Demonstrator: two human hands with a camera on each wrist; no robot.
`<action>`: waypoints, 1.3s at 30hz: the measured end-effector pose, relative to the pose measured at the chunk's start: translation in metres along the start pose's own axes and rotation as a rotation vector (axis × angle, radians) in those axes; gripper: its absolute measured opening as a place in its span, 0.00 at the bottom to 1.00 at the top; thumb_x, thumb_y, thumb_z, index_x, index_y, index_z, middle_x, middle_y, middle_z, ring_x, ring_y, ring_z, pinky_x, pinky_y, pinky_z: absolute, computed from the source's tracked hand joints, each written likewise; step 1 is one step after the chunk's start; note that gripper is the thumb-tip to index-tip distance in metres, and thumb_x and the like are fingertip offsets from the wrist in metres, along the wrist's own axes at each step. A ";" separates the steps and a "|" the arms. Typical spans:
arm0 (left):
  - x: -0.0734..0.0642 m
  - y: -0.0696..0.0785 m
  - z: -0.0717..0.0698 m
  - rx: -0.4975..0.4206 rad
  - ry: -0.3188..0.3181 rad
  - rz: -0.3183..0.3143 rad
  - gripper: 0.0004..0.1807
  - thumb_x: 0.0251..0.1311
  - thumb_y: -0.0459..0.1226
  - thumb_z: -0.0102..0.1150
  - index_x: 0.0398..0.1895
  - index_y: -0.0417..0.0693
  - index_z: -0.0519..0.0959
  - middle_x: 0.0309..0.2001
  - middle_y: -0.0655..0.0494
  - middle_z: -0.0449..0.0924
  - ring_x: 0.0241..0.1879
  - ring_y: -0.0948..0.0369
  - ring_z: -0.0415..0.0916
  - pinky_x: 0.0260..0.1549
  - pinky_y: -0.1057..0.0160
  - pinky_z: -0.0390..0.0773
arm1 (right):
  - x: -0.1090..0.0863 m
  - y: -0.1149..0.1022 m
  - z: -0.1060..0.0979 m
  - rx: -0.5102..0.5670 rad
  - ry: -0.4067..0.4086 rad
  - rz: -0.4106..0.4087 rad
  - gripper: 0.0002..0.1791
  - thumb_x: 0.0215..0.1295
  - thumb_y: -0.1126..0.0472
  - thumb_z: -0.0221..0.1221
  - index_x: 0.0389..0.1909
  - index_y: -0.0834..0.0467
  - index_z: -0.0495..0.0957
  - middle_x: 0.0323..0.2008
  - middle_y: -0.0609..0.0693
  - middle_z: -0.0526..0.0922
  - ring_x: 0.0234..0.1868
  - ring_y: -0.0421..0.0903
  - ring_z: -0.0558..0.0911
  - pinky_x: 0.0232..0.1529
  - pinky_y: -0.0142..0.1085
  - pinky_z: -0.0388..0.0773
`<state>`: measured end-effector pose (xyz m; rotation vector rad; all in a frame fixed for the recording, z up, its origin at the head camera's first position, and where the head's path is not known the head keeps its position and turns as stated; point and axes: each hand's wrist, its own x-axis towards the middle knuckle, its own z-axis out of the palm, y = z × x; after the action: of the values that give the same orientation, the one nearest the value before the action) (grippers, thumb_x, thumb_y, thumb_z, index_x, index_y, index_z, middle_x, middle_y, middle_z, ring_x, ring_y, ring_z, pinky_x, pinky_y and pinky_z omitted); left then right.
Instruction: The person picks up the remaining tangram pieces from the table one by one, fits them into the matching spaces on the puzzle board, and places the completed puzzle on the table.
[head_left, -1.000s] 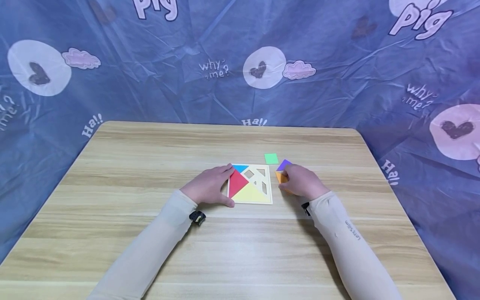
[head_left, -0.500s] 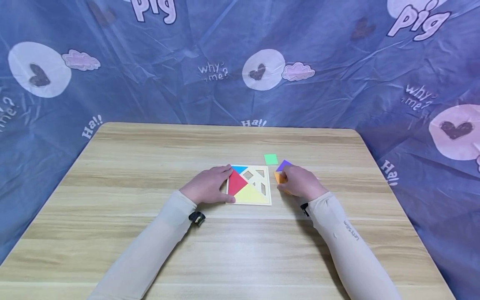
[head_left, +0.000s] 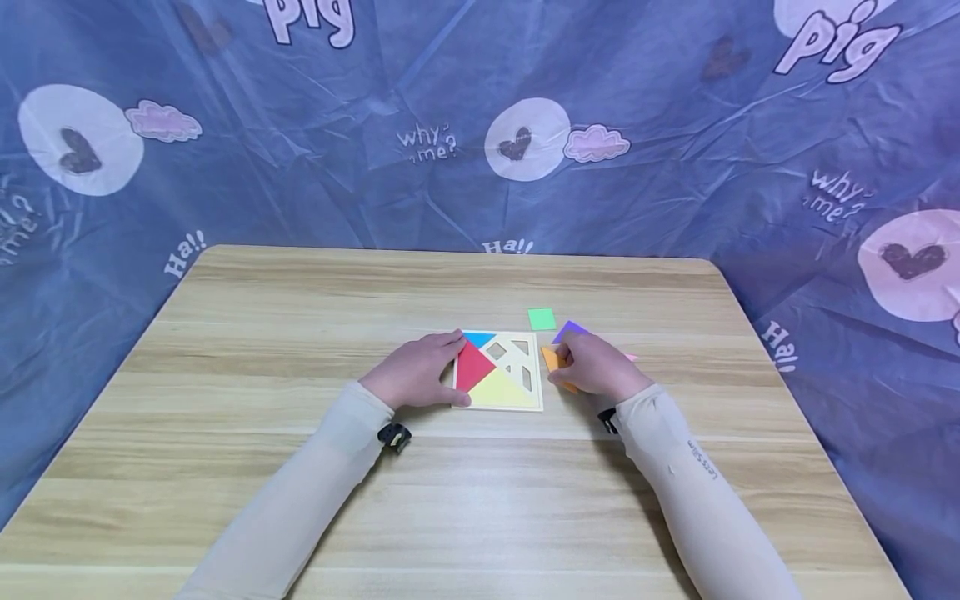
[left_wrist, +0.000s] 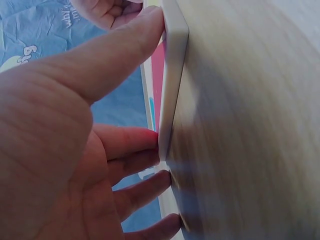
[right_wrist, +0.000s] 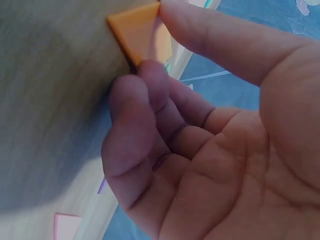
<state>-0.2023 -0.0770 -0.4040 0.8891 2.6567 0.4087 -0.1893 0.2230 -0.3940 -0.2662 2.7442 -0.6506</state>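
A pale tangram board (head_left: 537, 375) lies on the table, with blue (head_left: 478, 338), red (head_left: 474, 367) and yellow (head_left: 498, 392) pieces in its left and near parts. Several cut-outs show bare on its right side. My left hand (head_left: 416, 371) rests at the board's left edge. In the left wrist view its thumb lies over a corner and its outstretched index finger touches the board's side (left_wrist: 172, 85). Just right of the board, my right hand (head_left: 600, 364) pinches an orange tangram piece (right_wrist: 142, 32) between thumb and fingertips, tilted up close over the table.
A green square piece (head_left: 542, 319) lies beyond the board's far right corner. The purple piece (head_left: 567, 327) is partly covered by my right hand, and a pink piece (head_left: 632, 357) peeks out behind it. Blue printed cloth (head_left: 345, 167) hangs behind the wooden table (head_left: 480, 500).
My right hand has moved slightly left with the orange piece, nearer the board's right edge, uncovering part of the pink piece. The left hand stays at the board.
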 end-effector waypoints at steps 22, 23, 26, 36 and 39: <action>0.001 0.002 0.004 0.009 0.001 -0.014 0.56 0.57 0.60 0.71 0.80 0.41 0.59 0.81 0.48 0.54 0.79 0.48 0.55 0.76 0.51 0.61 | -0.004 0.004 -0.008 0.116 0.025 0.032 0.05 0.69 0.64 0.64 0.37 0.61 0.79 0.31 0.52 0.81 0.23 0.43 0.77 0.29 0.36 0.77; 0.001 0.002 0.005 0.010 0.001 -0.013 0.56 0.57 0.60 0.71 0.80 0.41 0.59 0.81 0.48 0.54 0.79 0.48 0.55 0.76 0.51 0.61 | -0.004 0.005 -0.008 0.118 0.030 0.024 0.05 0.70 0.64 0.64 0.37 0.61 0.79 0.31 0.52 0.81 0.23 0.43 0.77 0.29 0.36 0.76; 0.002 0.001 0.005 0.010 0.001 -0.010 0.56 0.57 0.60 0.71 0.80 0.40 0.59 0.81 0.48 0.55 0.79 0.48 0.55 0.76 0.51 0.61 | -0.003 0.005 -0.008 0.137 0.039 0.010 0.04 0.70 0.64 0.64 0.37 0.61 0.81 0.30 0.52 0.81 0.22 0.44 0.77 0.29 0.37 0.76; 0.002 0.000 0.004 0.005 0.000 -0.013 0.56 0.57 0.61 0.71 0.81 0.41 0.59 0.81 0.48 0.55 0.79 0.48 0.55 0.76 0.51 0.61 | 0.000 -0.001 -0.009 0.219 0.153 -0.004 0.05 0.71 0.64 0.62 0.37 0.61 0.85 0.28 0.53 0.82 0.27 0.45 0.78 0.31 0.36 0.77; 0.002 -0.001 0.003 0.006 -0.001 -0.012 0.56 0.57 0.61 0.71 0.81 0.41 0.58 0.81 0.48 0.55 0.79 0.48 0.55 0.76 0.50 0.60 | 0.000 -0.003 -0.010 0.243 0.177 -0.006 0.04 0.71 0.64 0.63 0.37 0.61 0.85 0.31 0.54 0.84 0.29 0.46 0.80 0.33 0.38 0.79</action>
<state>-0.2027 -0.0759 -0.4073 0.8746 2.6624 0.3968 -0.1923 0.2242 -0.3836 -0.1679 2.7912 -1.0451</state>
